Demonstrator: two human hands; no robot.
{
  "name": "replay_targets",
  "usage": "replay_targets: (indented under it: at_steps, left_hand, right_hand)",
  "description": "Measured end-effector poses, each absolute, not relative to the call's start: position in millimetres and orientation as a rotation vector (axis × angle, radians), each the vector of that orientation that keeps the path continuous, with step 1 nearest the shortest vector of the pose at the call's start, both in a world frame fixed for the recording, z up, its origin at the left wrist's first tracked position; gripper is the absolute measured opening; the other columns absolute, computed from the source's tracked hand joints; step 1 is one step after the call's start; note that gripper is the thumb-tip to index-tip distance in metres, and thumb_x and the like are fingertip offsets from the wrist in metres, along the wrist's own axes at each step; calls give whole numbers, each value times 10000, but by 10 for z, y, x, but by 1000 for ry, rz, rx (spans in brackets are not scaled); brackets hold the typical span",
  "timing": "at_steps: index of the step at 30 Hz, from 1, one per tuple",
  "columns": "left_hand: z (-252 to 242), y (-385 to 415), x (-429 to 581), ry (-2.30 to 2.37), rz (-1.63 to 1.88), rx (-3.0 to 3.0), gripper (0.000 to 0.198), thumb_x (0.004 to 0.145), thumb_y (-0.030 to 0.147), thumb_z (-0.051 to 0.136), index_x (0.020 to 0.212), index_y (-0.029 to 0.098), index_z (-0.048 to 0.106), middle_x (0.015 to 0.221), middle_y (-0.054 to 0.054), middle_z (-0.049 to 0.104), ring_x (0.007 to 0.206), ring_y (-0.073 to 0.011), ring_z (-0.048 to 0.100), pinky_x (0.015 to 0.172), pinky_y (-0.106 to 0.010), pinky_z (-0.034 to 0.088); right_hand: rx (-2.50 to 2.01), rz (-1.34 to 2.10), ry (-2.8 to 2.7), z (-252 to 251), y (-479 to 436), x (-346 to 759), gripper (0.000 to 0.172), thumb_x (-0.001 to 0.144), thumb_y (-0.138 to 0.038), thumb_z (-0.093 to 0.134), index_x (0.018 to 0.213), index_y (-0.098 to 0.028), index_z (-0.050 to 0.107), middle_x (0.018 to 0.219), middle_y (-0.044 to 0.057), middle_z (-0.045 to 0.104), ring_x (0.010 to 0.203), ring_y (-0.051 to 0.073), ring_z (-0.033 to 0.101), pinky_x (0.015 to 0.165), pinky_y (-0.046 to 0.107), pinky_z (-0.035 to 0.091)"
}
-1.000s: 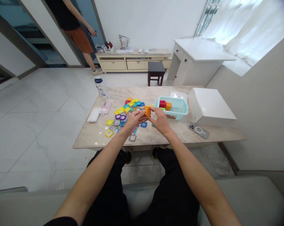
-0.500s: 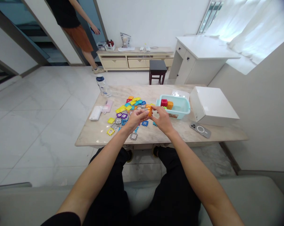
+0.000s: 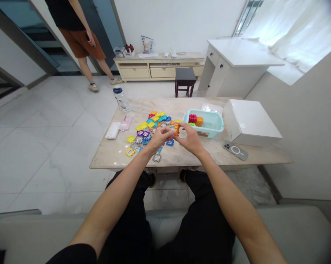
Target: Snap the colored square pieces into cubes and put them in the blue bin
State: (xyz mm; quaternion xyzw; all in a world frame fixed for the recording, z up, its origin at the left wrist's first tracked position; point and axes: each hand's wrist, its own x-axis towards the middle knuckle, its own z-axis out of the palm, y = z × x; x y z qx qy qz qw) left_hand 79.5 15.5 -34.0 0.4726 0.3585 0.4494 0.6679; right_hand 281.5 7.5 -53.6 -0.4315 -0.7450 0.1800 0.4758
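Note:
Both of my hands meet above the marble table [image 3: 209, 156] and pinch one orange toy block piece [image 3: 177, 129]. My left hand [image 3: 159, 137] grips it from the left, my right hand [image 3: 190, 138] from the right. Just behind and left of my hands lies a pile of coloured interlocking tiles [image 3: 149, 130], yellow, blue, purple and grey. To the right stands a pale blue plastic basket [image 3: 213, 126] with a red cube [image 3: 192, 118] and an orange cube [image 3: 199, 121] inside.
A white box [image 3: 250, 123] and a phone [image 3: 235, 150] lie at the table's right. A water bottle [image 3: 120, 98] and a white case [image 3: 112, 130] sit at the left. Beyond are a dark stool [image 3: 184, 79], a low cabinet, and a standing person [image 3: 77, 36].
My hands have turned the orange piece more upright between the fingers. The person in the background stepped left, away from the cabinet. The camera view shifted slightly.

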Motion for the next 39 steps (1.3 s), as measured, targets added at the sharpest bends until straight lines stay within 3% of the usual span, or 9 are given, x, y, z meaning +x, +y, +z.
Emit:
replay_targets:
  at_steps: [5, 11, 17, 33, 36, 39]
  left_hand:
    - [-350, 165, 762, 828, 974, 1077, 451, 779, 442, 1044, 807, 179, 679, 847, -25, 744, 887, -170, 771, 824, -249, 589]
    - [-326, 203, 735, 854, 932, 983, 500, 837, 568, 981, 1108, 183, 812, 1165, -106, 833, 910, -201, 799, 802, -297, 642]
    - [-352, 209, 737, 875, 912, 1035, 541, 793, 612, 1001, 1071, 170, 862, 1128, -136, 855, 929, -210, 780, 799, -280, 617]
    - [-311, 165, 721, 877, 851, 1023, 605, 775, 556, 1015, 1152, 127, 813, 1069, -112, 851, 834, -149, 769, 795, -242, 596]
    - [-247, 126, 744, 901, 834, 1075, 562, 863, 582, 954, 1158, 127, 806, 1079, -112, 832, 873, -171, 771, 818, -270, 614]
    - [-158, 67, 784, 989, 815, 1233, 481, 1032, 541, 817, 1303, 147, 771, 1259, -127, 792, 1056, -239, 781, 925, -381, 667]
  right_hand:
    - [-1047, 438, -1820, -544, 86, 2837, 540, 999, -550, 835, 1439, -249, 748, 1387, 149, 794, 1261, 347, 746, 1123, 543, 616]
    - [-1029, 427, -1824, -518, 61, 2826, 524, 995, -527, 853, 1429, -252, 752, 1382, 153, 799, 1274, 360, 742, 1132, 555, 612]
    - [-1044, 440, -1866, -470, 35, 2811, 519, 990, -494, 869, 1449, -282, 751, 1417, 135, 797, 1357, 365, 715, 1226, 589, 552]
    - [-978, 353, -1948, -554, 63, 2839, 524, 982, -342, 861, 1480, -249, 729, 1394, 149, 793, 1320, 361, 717, 1183, 565, 562]
    - [-989, 353, -1958, -553, 59, 2839, 536, 974, -330, 870, 1483, -248, 726, 1403, 152, 788, 1335, 362, 714, 1195, 563, 557]
    - [-1000, 364, -1953, -541, 39, 2828, 542, 975, -338, 872, 1489, -252, 719, 1410, 150, 787, 1336, 359, 717, 1203, 563, 554]
